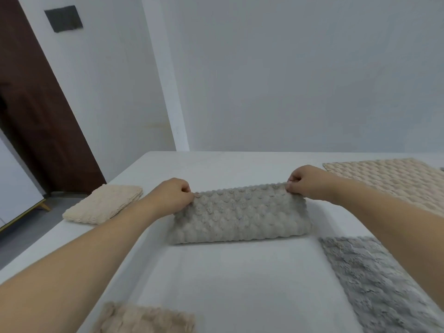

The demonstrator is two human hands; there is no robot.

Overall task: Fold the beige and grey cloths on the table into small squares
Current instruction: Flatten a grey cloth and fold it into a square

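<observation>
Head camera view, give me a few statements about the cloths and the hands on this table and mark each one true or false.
1. Both hands pinch the far edge of the grey bubble cloth. True: the left hand and the right hand each hold a corner.
2. The grey bubble cloth lies spread in a single layer. False: it is folded into a long band.
3. A folded beige cloth lies near the table's left edge. True.
4. The fluffy grey cloth is stacked on the folded beige cloth. False: it lies apart, on the right.

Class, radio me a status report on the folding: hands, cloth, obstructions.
Left hand and right hand pinch the far corners of the grey bubble cloth. Cloth folded to a long strip. Nothing in the way.
</observation>
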